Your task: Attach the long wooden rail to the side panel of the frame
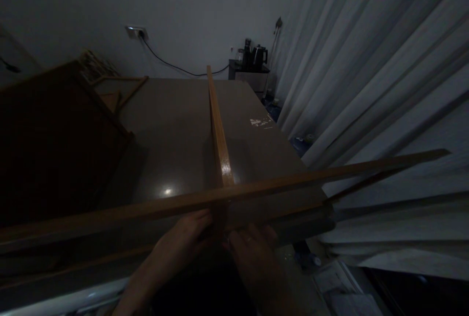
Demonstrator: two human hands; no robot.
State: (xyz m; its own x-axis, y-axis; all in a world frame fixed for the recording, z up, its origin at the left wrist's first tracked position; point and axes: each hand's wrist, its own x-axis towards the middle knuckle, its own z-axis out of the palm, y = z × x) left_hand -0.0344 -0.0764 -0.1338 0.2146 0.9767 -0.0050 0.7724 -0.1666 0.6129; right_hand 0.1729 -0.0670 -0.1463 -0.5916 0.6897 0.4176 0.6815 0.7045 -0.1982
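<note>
A long wooden rail point(154, 210) runs across in front of me, above the near edge of a grey-brown table. From its middle a second wooden bar point(219, 135) reaches away over the tabletop, forming a T-shaped frame. My left hand point(186, 235) is closed on the frame just below the joint, its fingertips by the upright piece there. Close to it on the right, my right hand point(252, 250) has its fingers curled and pinched near the lower edge of the same joint. Dim light hides whatever lies between its fingertips.
A dark wooden panel point(54, 135) leans at the left of the table point(172, 125). Behind it lie thin wooden pieces point(134, 92). A black kettle point(259, 56) stands past the far right corner. White curtains point(366, 86) hang along the right side. A cable point(172, 66) runs along the wall.
</note>
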